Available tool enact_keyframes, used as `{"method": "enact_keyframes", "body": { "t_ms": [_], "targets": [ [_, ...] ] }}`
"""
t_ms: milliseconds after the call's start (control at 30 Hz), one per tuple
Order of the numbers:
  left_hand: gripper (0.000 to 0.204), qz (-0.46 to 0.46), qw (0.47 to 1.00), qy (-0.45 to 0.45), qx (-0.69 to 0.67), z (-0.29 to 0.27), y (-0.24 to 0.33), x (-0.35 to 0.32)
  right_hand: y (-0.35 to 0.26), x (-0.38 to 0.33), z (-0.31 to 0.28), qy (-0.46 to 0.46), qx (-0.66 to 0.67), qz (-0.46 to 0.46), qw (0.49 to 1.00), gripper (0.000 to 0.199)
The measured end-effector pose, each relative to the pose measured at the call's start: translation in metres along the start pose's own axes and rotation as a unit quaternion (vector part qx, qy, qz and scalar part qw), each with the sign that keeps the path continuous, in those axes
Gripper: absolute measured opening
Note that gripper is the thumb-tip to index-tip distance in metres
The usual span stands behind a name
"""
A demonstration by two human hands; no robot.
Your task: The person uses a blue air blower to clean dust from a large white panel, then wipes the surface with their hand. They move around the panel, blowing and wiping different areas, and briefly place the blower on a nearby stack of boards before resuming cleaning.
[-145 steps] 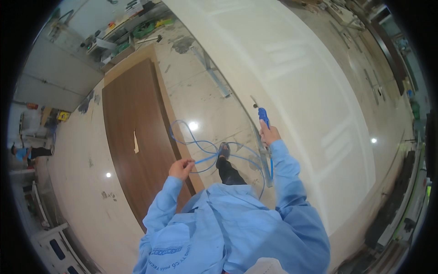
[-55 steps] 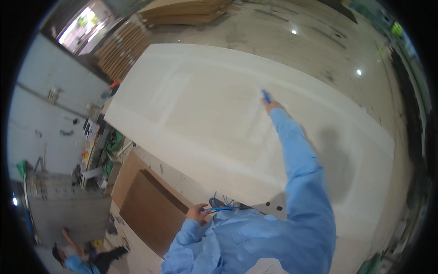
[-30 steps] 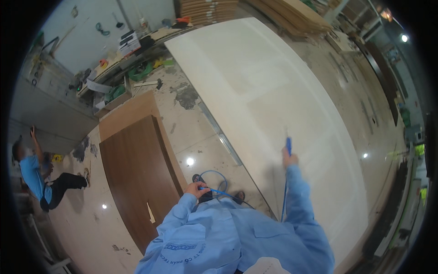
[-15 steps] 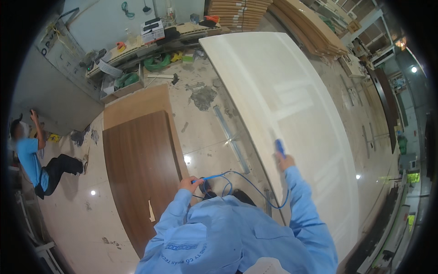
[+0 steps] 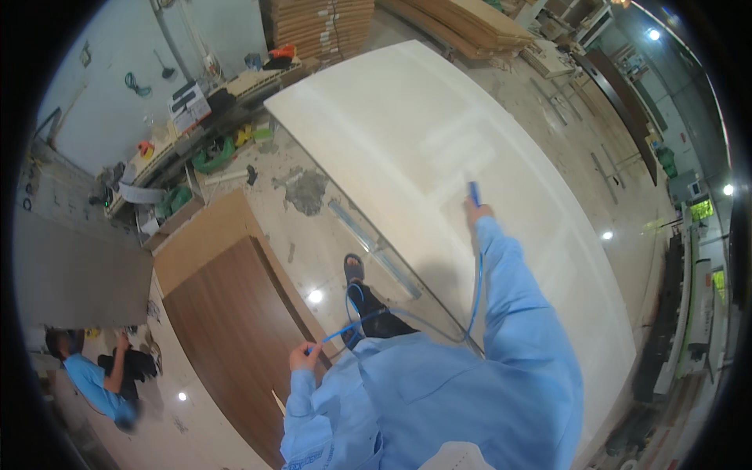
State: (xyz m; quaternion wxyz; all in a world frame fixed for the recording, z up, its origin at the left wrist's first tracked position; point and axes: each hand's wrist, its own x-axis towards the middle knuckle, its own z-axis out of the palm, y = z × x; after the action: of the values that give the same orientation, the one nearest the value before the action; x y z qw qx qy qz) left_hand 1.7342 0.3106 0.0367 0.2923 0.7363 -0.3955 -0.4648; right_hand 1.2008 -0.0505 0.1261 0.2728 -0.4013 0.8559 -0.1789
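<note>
My right hand [image 5: 479, 211] reaches over a large pale panel [image 5: 376, 117], closed around a blue air blow gun [image 5: 474, 193]. The blow gun points away from me, just above the panel face, which carries lighter, dusty-looking bands. From it a thin blue hose [image 5: 479, 286] hangs past my sleeve and curves across my front. My left hand [image 5: 304, 357] grips the hose lower down, at the left, near the edge of a dark brown wood panel [image 5: 227, 305]. Slack loops of hose hang by my legs.
A person in a blue shirt [image 5: 98, 384] crouches at the left, beside a grey panel [image 5: 86, 258]. A metal bar [image 5: 376, 251] lies under the pale panel's left edge. Stacked brown boards [image 5: 321, 31] and a cluttered low shelf [image 5: 157, 160] stand at the back.
My right hand and the blow gun have moved forward, farther over the pale panel. The view has turned right, and one foot has stepped forward. The person at left has bent lower.
</note>
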Motion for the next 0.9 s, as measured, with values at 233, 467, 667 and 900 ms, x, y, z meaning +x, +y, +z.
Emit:
{"method": "enact_keyframes", "body": {
  "t_ms": [233, 467, 667, 900],
  "targets": [
    [0.031, -0.008, 0.997, -0.026, 0.073, -0.018, 0.045, 0.084, -0.067, 0.111, 0.000, -0.015, 0.034, 0.068, 0.997, 0.082],
    [0.025, 0.009, 0.995, -0.052, 0.083, -0.055, 0.132, 0.191, -0.099, 0.200, -0.020, 0.049, -0.128, 0.017, 0.990, 0.078],
    [0.032, 0.006, 0.995, -0.036, 0.090, -0.066, 0.180, 0.235, -0.145, 0.282, -0.015, -0.017, -0.160, -0.054, 0.986, 0.075],
    [0.025, -0.035, 0.985, -0.090, 0.140, -0.056, 0.200, 0.251, -0.281, 0.357, 0.053, 0.043, -0.093, 0.002, 0.995, 0.071]
  ]
}}
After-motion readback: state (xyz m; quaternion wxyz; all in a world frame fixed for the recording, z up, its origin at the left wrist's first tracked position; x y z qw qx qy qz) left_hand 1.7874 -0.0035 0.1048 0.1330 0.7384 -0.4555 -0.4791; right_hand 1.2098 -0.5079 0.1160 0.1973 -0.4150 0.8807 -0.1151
